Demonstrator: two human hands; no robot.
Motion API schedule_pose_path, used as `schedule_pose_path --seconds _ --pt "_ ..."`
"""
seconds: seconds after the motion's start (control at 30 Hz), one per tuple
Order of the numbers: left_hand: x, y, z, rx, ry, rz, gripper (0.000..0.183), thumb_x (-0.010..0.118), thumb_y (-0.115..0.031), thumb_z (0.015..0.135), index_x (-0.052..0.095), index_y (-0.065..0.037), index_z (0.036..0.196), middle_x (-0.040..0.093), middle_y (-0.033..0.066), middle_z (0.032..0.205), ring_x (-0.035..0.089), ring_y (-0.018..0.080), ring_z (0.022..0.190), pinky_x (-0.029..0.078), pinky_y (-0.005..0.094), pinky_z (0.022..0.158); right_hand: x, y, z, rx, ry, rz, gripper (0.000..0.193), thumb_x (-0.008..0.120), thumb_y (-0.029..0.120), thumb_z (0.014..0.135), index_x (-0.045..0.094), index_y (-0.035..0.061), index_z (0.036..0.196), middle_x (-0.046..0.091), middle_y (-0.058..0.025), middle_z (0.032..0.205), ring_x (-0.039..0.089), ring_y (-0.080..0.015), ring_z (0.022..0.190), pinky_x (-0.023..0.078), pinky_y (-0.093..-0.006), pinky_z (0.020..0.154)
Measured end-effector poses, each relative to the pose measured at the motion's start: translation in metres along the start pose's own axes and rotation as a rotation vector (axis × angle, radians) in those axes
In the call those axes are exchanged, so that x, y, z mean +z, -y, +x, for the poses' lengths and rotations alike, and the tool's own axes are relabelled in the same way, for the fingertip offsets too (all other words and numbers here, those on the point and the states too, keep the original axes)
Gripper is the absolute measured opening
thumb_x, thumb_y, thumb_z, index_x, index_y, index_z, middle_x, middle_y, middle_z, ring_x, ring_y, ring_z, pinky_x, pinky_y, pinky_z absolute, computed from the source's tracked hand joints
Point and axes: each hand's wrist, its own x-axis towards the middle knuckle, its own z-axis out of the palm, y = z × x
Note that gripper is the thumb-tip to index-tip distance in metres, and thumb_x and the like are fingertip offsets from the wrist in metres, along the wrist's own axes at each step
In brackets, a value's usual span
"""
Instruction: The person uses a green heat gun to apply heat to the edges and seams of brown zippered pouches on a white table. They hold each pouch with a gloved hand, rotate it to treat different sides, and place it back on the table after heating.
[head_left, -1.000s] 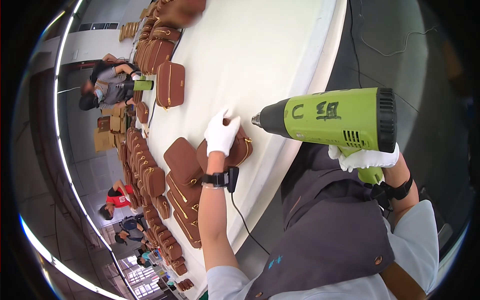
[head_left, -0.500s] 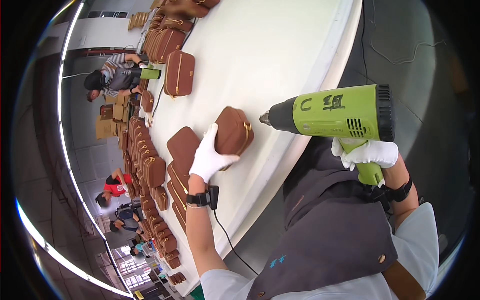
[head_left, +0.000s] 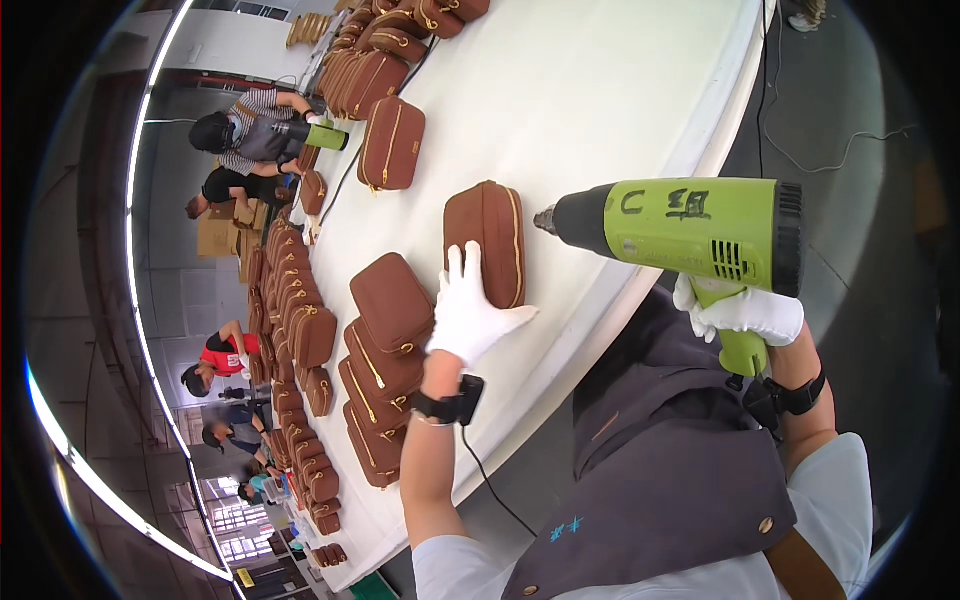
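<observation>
My right hand [head_left: 752, 312], in a white glove, is closed round the handle of a green heat gun [head_left: 690, 225] with a black nozzle and rear cap. The nozzle tip points left, a short way from a brown zipped bag [head_left: 482, 245] on the white table. My left hand [head_left: 478, 308], also gloved in white, lies with spread fingers against the near part of this bag. A gold zipper runs along the bag's right side. Left of that hand, several more brown bags [head_left: 378, 375] lie overlapping, and some are partly hidden by my forearm.
Another brown bag [head_left: 392, 143] stands farther back on the white table [head_left: 590, 90]. Rows of brown bags [head_left: 300, 300] line the table's left side. Across it, a person in a striped shirt [head_left: 258, 125] holds another green heat gun [head_left: 327, 137]. A black cable [head_left: 490, 485] hangs near my left wrist.
The bag under my left hand has gone from tilted and gripped to lying on the table, its zipper side toward the nozzle. My left fingers have spread. The heat gun has shifted slightly right.
</observation>
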Motion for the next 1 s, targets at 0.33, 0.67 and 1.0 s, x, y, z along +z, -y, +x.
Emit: schedule_pose_path --seconds 0.33,0.67,1.0 --pt "0.010 0.048 0.008 -0.150 -0.167 -0.695 0.092 0.079 -0.020 0.075 0.028 0.004 0.148 0.059 0.0217 0.127 0.066 0.0230 0.100 0.056 0.0307 0.079 0.010 -0.003 0.005 -0.037 0.126 -0.011 0.030 0.068 -0.005 0.071 0.065 0.0009 0.101 0.065 -0.0043 0.084 0.058 -0.0106 0.064 0.050 -0.0258 0.057" --pt "0.002 0.064 -0.008 0.020 -0.050 -0.989 0.084 0.072 -0.012 0.083 0.024 0.002 0.150 0.053 0.0155 0.134 0.058 0.0189 0.112 0.052 0.0306 0.088 -0.002 -0.027 0.030 -0.458 0.448 -0.356 0.029 0.069 0.015 0.085 0.070 0.0110 0.113 0.067 -0.0044 0.114 0.062 -0.0223 0.105 0.049 -0.0352 0.093" --pt "0.010 0.074 -0.013 -0.015 -0.118 -1.140 0.071 0.065 -0.005 0.083 0.033 0.003 0.147 0.047 0.0144 0.141 0.051 0.0199 0.122 0.044 0.0320 0.102 -0.011 -0.038 0.037 -0.765 0.458 -0.855 0.035 0.067 0.010 0.086 0.064 0.0048 0.120 0.068 -0.0080 0.111 0.064 -0.0213 0.100 0.050 -0.0338 0.089"
